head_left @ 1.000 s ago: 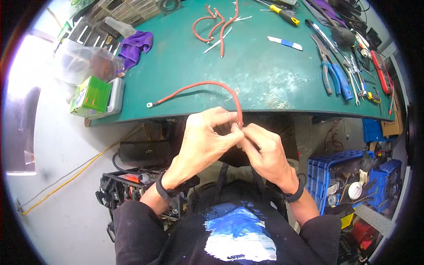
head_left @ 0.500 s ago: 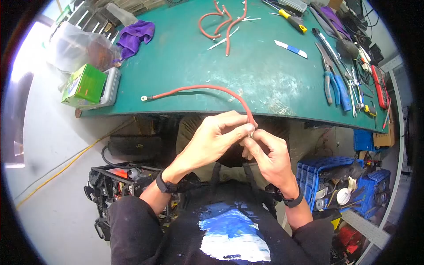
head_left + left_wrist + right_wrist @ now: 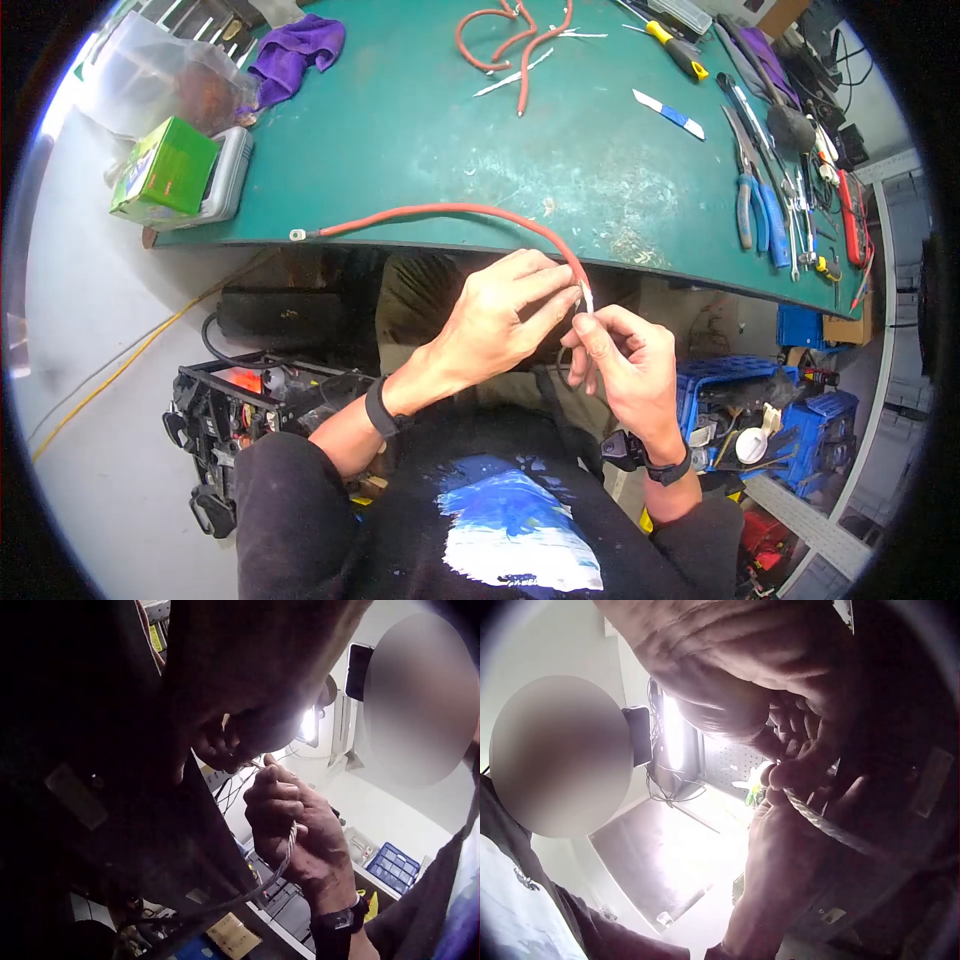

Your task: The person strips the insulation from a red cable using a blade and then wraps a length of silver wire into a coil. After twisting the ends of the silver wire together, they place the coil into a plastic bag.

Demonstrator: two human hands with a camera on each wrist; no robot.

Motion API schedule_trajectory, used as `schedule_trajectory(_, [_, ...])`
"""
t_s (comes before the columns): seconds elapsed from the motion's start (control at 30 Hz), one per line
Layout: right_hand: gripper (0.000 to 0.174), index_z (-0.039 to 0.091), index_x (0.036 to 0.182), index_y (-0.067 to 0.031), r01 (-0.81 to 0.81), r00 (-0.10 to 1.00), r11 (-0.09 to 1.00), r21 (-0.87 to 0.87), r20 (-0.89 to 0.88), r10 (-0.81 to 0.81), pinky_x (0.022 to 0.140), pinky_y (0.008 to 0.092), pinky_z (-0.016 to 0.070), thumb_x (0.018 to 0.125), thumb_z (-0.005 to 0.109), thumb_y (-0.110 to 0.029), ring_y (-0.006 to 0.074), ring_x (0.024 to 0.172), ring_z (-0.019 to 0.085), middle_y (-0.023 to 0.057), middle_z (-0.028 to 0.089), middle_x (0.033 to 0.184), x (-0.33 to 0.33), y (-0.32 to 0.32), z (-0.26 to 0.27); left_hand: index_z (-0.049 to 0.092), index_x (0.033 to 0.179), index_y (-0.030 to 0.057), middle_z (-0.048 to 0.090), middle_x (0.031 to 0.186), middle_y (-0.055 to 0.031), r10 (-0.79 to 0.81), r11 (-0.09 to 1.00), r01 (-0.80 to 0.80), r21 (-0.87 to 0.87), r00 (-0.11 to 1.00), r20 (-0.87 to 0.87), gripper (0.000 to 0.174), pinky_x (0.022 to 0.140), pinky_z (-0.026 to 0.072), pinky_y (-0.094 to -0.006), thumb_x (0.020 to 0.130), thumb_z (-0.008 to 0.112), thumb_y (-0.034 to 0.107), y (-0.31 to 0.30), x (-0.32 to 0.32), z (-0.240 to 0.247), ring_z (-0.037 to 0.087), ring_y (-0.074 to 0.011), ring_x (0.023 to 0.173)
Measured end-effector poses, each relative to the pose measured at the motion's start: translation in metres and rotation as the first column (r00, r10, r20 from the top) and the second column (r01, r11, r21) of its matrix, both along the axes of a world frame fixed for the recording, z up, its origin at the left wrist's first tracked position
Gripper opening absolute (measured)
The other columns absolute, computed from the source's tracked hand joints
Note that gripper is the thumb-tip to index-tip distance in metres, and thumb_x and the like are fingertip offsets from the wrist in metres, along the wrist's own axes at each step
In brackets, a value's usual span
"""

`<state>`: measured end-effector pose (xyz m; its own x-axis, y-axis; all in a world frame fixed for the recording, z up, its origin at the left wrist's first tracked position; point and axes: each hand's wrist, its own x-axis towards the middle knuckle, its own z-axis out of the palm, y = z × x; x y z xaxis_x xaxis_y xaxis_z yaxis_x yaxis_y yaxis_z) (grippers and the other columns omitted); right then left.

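A red cable [image 3: 450,208] curves along the front of the bench, with a metal lug [image 3: 298,235] on its far left end. My left hand [image 3: 500,312] pinches the cable close to its right end, just off the bench edge. A whitish tip [image 3: 587,299] shows past the red sleeve there, and my right hand [image 3: 637,362] pinches it between thumb and forefinger. From the right hand hangs a pale twisted strand [image 3: 289,851], which turns dark further down. The same twisted strand [image 3: 817,820] runs out below the fingers in the right wrist view.
More red cable pieces [image 3: 525,75] and white strips lie at the back of the green bench [image 3: 400,150]. Pliers [image 3: 750,200], a screwdriver [image 3: 678,52] and wrenches line the right. A green box [image 3: 165,170] and purple cloth [image 3: 295,55] sit left; a blue crate [image 3: 725,375] stands below right.
The right hand has drawn slightly away from the left, and the whitish tip between them now shows. Both hands and the cable end sit further right and slightly lower in the head view.
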<state>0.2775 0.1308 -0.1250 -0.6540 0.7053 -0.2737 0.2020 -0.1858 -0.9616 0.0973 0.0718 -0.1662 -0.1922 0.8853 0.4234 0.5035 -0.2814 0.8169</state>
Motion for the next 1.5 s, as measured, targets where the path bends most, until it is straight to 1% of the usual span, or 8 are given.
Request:
schedule_trajectory(0.2, [0.03,0.071,0.091,0.0015,0.025,0.999,0.997,-0.069,0.033,-0.023,0.047,0.0207,0.0438,0.107,0.06,-0.021,0.0063,0.053,0.059,0.0025,0.066,0.064,0.002,-0.005,0.011,0.075,0.106,-0.0007,0.073,0.096,-0.0141,0.082,0.996,-0.082,0.032,0.997,-0.013,0.019,0.071,0.0592,-0.0339,0.087,0.075,0.001,-0.003,0.008,-0.007,0.073,-0.028,0.084])
schedule_trajectory(0.53, [0.033,0.067,0.085,0.0007,-0.069,0.997,0.985,-0.161,0.02,0.074,0.045,0.0215,0.0427,0.107,0.059,-0.022,0.0088,0.051,0.06,0.0025,0.062,0.06,0.017,0.003,0.042,0.075,0.103,0.0022,0.072,0.09,-0.0076,0.087,0.995,-0.053,0.088,0.897,-0.434,0.024,0.056,0.0581,-0.0318,0.079,0.08,0.004,-0.027,0.001,-0.005,0.072,-0.0218,0.074])
schedule_trajectory(0.73, [0.028,0.068,0.088,0.001,-0.293,0.934,0.956,-0.027,0.204,0.293,0.049,0.0244,0.0434,0.106,0.059,-0.018,0.0079,0.053,0.058,0.0006,0.061,0.061,0.026,0.015,0.047,0.074,0.1,0.0057,0.072,0.091,-0.0053,0.101,0.984,0.0,0.181,0.829,-0.549,0.022,0.107,0.0508,-0.0552,0.079,0.082,0.008,-0.034,-0.016,0.006,0.072,-0.0239,0.089])
schedule_trajectory(1.0, [0.019,0.065,0.106,-0.0017,-0.308,0.951,0.945,-0.107,-0.042,0.305,0.06,0.0238,0.0448,0.108,0.056,-0.018,0.0055,0.067,0.055,-0.0021,0.058,0.074,-0.005,0.005,0.011,0.073,0.103,0.0,0.072,0.091,-0.0098,0.069,0.988,-0.014,0.152,0.929,-0.362,0.024,0.092,0.0609,-0.0445,0.082,0.082,0.006,-0.043,-0.007,-0.001,0.073,-0.0267,0.086])
schedule_trajectory(1.13, [0.022,0.067,0.102,-0.0007,-0.323,0.945,0.946,0.017,0.052,0.322,0.059,0.0243,0.0409,0.108,0.055,-0.019,0.0067,0.065,0.051,-0.0007,0.055,0.073,-0.016,0.015,0.019,0.074,0.101,-0.002,0.074,0.091,-0.0131,0.106,0.993,-0.094,0.072,0.974,-0.198,0.021,0.069,0.0605,-0.0333,0.083,0.081,0.005,-0.047,-0.01,0.011,0.074,-0.0273,0.08])
schedule_trajectory(1.23, [0.017,0.07,0.103,0.0024,-0.395,0.917,0.817,0.42,0.117,0.382,0.063,0.0281,0.0457,0.103,0.057,-0.009,0.0127,0.066,0.055,0.0095,0.065,0.08,-0.019,0.023,0.028,0.077,0.095,0.0031,0.072,0.077,-0.0081,0.08,0.995,-0.089,-0.042,0.981,-0.179,0.015,0.057,0.0561,-0.0314,0.081,0.084,0.005,-0.073,-0.02,0.043,0.07,-0.024,0.062])
schedule_trajectory(1.37, [0.013,0.071,0.102,0.0038,-0.446,0.888,0.763,0.468,0.128,0.441,0.073,0.0305,0.052,0.099,0.062,-0.004,0.0207,0.079,0.069,0.0131,0.073,0.089,-0.02,0.028,0.044,0.074,0.102,0.007,0.073,0.103,-0.0093,0.041,0.997,-0.06,-0.045,0.938,-0.343,0.017,0.098,0.0536,-0.0512,0.086,0.08,0.011,-0.067,-0.051,0.078,0.069,-0.0257,0.099])
schedule_trajectory(1.5, [0.01,0.072,0.102,0.0014,-0.495,0.84,0.665,0.56,0.111,0.531,0.068,0.0348,0.0544,0.094,0.067,-0.001,0.0292,0.075,0.07,0.0159,0.071,0.087,-0.02,0.028,0.047,0.068,0.116,-0.0003,0.069,0.105,-0.0173,-0.345,0.88,0.343,-0.329,0.937,0.056,0.029,0.087,0.0543,-0.0404,0.1,0.066,0.024,-0.04,-0.054,0.075,0.07,-0.0337,0.099])
